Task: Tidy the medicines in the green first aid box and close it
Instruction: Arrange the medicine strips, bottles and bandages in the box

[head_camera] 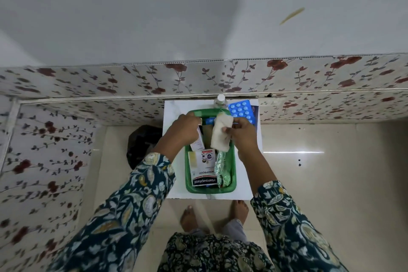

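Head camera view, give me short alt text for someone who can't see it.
Seen from above, a person's right hand holds a white gauze roll over an open green plastic first aid box on a small white table, while the left hand grips a small white carton. A blue blister pack lies behind the box.

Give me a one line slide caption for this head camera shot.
Right hand holds a white gauze roll over the open green box while left hand grips a small carton.

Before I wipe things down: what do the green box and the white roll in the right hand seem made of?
Green box: likely moulded plastic, with a glossy sheen and rounded rim. White roll, held by the right hand: probably gauze or cotton bandage, matte, soft and slightly fuzzy; weave too blurred to confirm.
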